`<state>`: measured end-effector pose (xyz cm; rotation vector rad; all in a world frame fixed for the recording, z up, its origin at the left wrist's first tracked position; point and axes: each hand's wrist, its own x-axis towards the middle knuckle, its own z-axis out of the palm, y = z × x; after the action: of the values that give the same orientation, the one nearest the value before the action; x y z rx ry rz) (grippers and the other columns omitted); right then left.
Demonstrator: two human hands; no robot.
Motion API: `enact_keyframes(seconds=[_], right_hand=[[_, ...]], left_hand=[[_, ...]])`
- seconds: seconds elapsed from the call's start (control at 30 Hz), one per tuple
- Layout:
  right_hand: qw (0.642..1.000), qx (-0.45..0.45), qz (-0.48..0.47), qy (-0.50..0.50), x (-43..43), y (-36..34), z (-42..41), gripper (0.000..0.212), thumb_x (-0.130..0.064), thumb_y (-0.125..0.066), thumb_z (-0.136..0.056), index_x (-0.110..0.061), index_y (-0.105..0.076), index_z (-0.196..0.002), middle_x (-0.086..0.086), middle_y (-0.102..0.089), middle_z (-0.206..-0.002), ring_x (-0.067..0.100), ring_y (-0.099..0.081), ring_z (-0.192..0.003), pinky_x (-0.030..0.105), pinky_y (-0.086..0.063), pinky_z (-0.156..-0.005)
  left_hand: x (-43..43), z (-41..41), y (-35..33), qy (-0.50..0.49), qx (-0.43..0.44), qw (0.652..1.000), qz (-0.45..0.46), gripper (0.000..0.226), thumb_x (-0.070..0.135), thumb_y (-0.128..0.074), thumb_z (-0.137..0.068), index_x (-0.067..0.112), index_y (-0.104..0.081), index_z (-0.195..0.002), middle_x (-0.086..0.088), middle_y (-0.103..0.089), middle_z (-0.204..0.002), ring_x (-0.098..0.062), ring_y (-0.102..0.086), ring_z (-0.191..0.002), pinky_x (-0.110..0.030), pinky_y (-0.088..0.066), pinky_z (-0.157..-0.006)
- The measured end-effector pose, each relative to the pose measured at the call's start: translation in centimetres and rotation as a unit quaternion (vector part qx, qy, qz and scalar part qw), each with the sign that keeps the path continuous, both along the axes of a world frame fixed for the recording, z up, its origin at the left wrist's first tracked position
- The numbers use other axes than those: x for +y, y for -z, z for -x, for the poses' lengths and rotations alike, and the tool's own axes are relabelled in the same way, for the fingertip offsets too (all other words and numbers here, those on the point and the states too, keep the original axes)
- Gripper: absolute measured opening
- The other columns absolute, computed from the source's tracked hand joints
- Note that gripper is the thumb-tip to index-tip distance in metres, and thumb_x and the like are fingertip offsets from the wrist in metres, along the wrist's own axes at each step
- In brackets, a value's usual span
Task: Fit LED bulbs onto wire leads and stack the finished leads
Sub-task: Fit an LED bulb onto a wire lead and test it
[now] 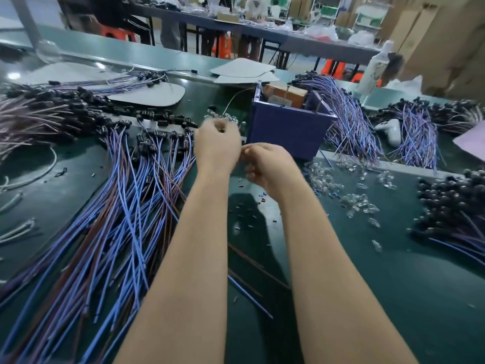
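My left hand (217, 145) is raised over the green table with its fingers curled; a small dark piece, seemingly the black socket of a wire lead, shows between the fingertips. Just to its right, almost touching it, my right hand (265, 164) has curled fingers that pinch something small and clear, which looks like an LED bulb; blur hides the detail. Blue and brown wire leads (126, 206) with black sockets fan out in a pile left of my arms. Loose clear LED bulbs (341, 190) are scattered right of my right hand.
A purple box (288, 132) stands just behind my hands. Bundles of leads lie behind it (349, 122) and at the far right (420, 135), with a dark-capped pile (451, 203) at the right edge. A white bottle (372, 72) and flat card pieces (147, 94) sit farther back.
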<state>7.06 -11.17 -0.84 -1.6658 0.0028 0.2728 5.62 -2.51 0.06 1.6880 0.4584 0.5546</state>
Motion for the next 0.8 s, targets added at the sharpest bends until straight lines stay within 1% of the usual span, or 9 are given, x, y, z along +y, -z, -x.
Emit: enact_keyframes(seconds=[0.13, 0.23, 0.3, 0.37, 0.43, 0.53, 0.6, 0.7, 0.8], right_hand=[[1.0, 0.015, -0.022, 0.015, -2.0, 0.4, 0.2, 0.026, 0.0, -0.038, -0.095, 0.0, -0.064, -0.1, 0.01, -0.059, -0.08, 0.018, -0.053, -0.063, 0.022, -0.054, -0.057], [0.999, 0.037, -0.002, 0.019, -1.6, 1.6, 0.4, 0.033, 0.004, -0.035, -0.094, 0.007, -0.055, -0.119, 0.018, -0.056, -0.094, 0.024, -0.055, -0.079, 0.036, -0.055, -0.082], [0.998, 0.05, -0.009, 0.026, -0.8, 1.8, 0.6, 0.037, 0.007, -0.032, -0.092, 0.007, -0.053, -0.123, 0.018, -0.055, -0.094, 0.024, -0.054, -0.083, 0.039, -0.052, -0.089], [0.997, 0.057, -0.02, 0.039, -0.1, 1.9, 0.5, 0.039, 0.008, -0.03, -0.09, 0.01, -0.052, -0.122, 0.013, -0.051, -0.083, 0.023, -0.048, -0.077, 0.032, -0.053, -0.072], [0.996, 0.058, -0.02, 0.058, 0.3, 2.0, 0.2, 0.037, 0.008, -0.031, -0.088, 0.017, -0.048, -0.119, 0.009, -0.043, -0.072, 0.021, -0.041, -0.068, 0.025, -0.042, -0.053], [0.993, 0.08, -0.043, 0.081, 0.3, 1.8, 0.0, 0.021, 0.008, -0.035, -0.088, 0.021, -0.051, -0.09, 0.01, -0.041, -0.067, 0.02, -0.04, -0.059, 0.024, -0.033, -0.044], [0.987, 0.089, -0.1, 0.092, 0.1, 1.8, 0.1, 0.023, 0.011, -0.035, -0.087, 0.005, -0.045, -0.067, 0.009, -0.039, -0.062, 0.015, -0.039, -0.045, 0.016, -0.031, -0.034], [0.971, 0.061, -0.201, 0.11, -0.6, 1.7, 0.2, 0.018, 0.012, -0.043, -0.088, 0.007, -0.051, -0.073, 0.01, -0.045, -0.061, 0.01, -0.045, -0.04, 0.016, -0.038, -0.036], [0.952, 0.03, -0.268, 0.142, -2.8, 0.8, -0.2, 0.013, 0.005, -0.051, -0.092, -0.001, -0.054, -0.081, 0.01, -0.058, -0.072, 0.013, -0.058, -0.056, 0.02, -0.051, -0.053]], left_hand=[[-1.6, -0.6, 1.4, 0.059, 0.191, 0.962, -0.185, 0.038, 0.025, -0.037, -0.097, 0.001, -0.056, -0.119, -0.021, -0.055, -0.126, -0.037, -0.05, -0.116, -0.041, -0.041, -0.097], [-1.9, -0.4, 1.8, -0.008, 0.168, 0.958, -0.234, 0.036, 0.021, -0.036, -0.097, 0.007, -0.053, -0.126, -0.016, -0.046, -0.134, -0.033, -0.044, -0.122, -0.039, -0.039, -0.096], [-1.6, -0.5, 2.1, -0.003, 0.186, 0.958, -0.22, 0.035, 0.018, -0.039, -0.096, 0.007, -0.054, -0.125, -0.015, -0.049, -0.133, -0.032, -0.046, -0.121, -0.038, -0.04, -0.093], [-1.3, -0.4, 2.4, 0.037, 0.237, 0.947, -0.211, 0.031, 0.014, -0.044, -0.093, 0.007, -0.056, -0.121, -0.016, -0.054, -0.128, -0.031, -0.05, -0.116, -0.036, -0.042, -0.086], [-1.1, -0.3, 2.9, 0.058, 0.257, 0.941, -0.211, 0.028, 0.012, -0.049, -0.09, 0.008, -0.058, -0.117, -0.015, -0.058, -0.122, -0.03, -0.054, -0.11, -0.033, -0.041, -0.078], [-1.2, -0.4, 3.2, 0.063, 0.234, 0.946, -0.217, 0.026, 0.012, -0.056, -0.088, 0.01, -0.06, -0.114, -0.012, -0.06, -0.119, -0.029, -0.056, -0.109, -0.031, -0.043, -0.081], [-1.2, -0.6, 3.1, 0.062, 0.206, 0.953, -0.215, 0.025, 0.012, -0.057, -0.087, 0.013, -0.059, -0.112, -0.01, -0.061, -0.119, -0.027, -0.055, -0.111, -0.034, -0.045, -0.092], [-1.4, -1.0, 2.5, 0.089, 0.132, 0.968, -0.196, 0.023, 0.01, -0.055, -0.089, 0.016, -0.061, -0.11, -0.006, -0.065, -0.114, -0.023, -0.058, -0.107, -0.032, -0.046, -0.093], [-2.9, -0.9, 1.4, 0.179, 0.03, 0.976, -0.123, 0.016, 0.007, -0.057, -0.088, 0.014, -0.063, -0.102, -0.004, -0.067, -0.099, -0.02, -0.063, -0.098, -0.032, -0.05, -0.092]])
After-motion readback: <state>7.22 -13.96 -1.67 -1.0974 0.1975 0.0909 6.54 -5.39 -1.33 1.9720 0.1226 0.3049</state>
